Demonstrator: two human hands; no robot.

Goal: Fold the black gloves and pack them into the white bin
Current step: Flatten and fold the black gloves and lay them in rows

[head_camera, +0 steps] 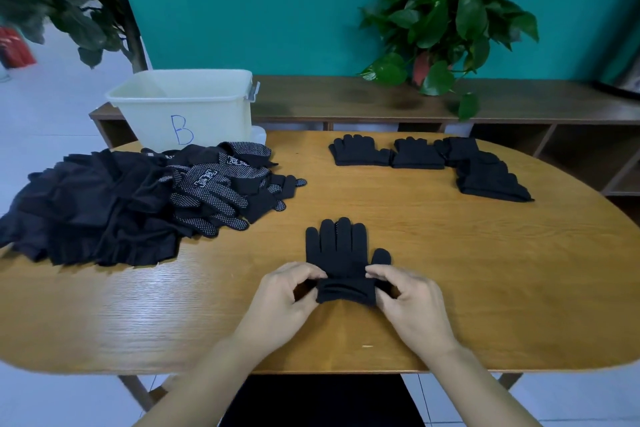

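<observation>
Head view shows you at a wooden table (450,253) with a black glove (337,250) laid flat in front of you, fingers pointing away. Your left hand (284,291) pinches the left end of the glove's cuff (346,291) and your right hand (412,295) pinches the right end, thumbs and fingertips clamped on the fabric. The cuff looks rolled or turned up toward the palm, so you appear to be starting the fold from the wrist end; gripping both corners likely keeps the edge straight as it goes over.

Folded gloves (419,154) sit in a row near the far edge to your right, well apart from the pile of unfolded dotted gloves (214,191) and dark cloth on your left, which keeps finished and unfinished work separate. The white bin (187,107), marked B, stands behind that pile; what it holds, if anything, cannot be made out. Packing seems not yet begun.
</observation>
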